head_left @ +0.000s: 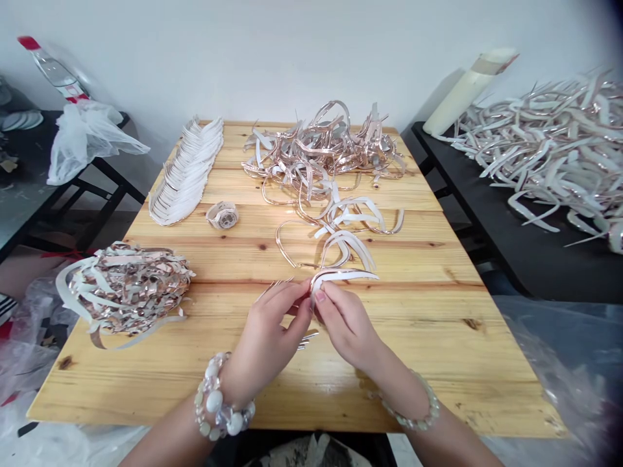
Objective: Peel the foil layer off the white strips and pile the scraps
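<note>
1. Left hand (272, 331) and right hand (353, 327) meet over the wooden table (413, 370); fingertips of both pinch one curved white strip (345, 275) with a shiny edge.
2. Its tapered free end points rightward, above the right hand.
3. More strip ends (307, 338) poke out around the left hand (whether gripped, cannot tell).
4. Beyond: a tangled pile (316, 155) of loose strips.
5. Far left: an overlapping row (189, 172), small roll (222, 215) just beside; nearer, a shiny bundle (134, 288).

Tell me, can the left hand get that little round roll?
Probably yes: only wooden tabletop seems to lie between the left hand and the roll, though that hand is busy with a curved strip.
</note>
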Available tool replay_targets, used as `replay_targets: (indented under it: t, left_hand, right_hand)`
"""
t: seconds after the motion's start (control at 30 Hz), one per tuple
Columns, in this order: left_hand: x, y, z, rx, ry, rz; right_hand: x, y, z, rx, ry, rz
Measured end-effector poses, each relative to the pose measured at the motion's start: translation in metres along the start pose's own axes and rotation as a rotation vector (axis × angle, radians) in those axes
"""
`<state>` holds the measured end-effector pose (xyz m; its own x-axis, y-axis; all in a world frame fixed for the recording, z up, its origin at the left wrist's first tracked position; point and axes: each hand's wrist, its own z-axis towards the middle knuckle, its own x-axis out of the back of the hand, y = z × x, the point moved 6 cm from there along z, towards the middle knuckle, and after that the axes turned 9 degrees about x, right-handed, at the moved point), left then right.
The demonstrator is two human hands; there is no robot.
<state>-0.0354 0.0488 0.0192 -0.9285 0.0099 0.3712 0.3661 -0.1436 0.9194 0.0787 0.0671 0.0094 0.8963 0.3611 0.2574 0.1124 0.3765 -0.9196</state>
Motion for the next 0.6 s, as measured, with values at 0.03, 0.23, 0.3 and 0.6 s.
replay_targets:
  t: [0.03,0.23,0.3,0.6]
  left_hand:
    - [0.0000,0.0001,-0.0003,-0.010,0.007,0.018]
    - [0.0019,0.0011,-0.0012,-0.083,0.060,0.133]
    - [0.0027,0.0006,-0.0007,-0.081,0.061,0.146]
    - [0.0021,-0.0003,0.0040,0.012,-0.038,-0.008]
  right_hand:
    - [0.0001,0.0001,0.0001,0.006,-0.001,-0.014]
    - [-0.0033,0.0010,-0.0006,0.036,-0.023,-0.133]
    - [-0.0059,0.0010,-0.0014,0.040,-0.036,-0.142]
    - [-0.0040,0.0010,-0.0019,-0.031,-0.022,-0.059]
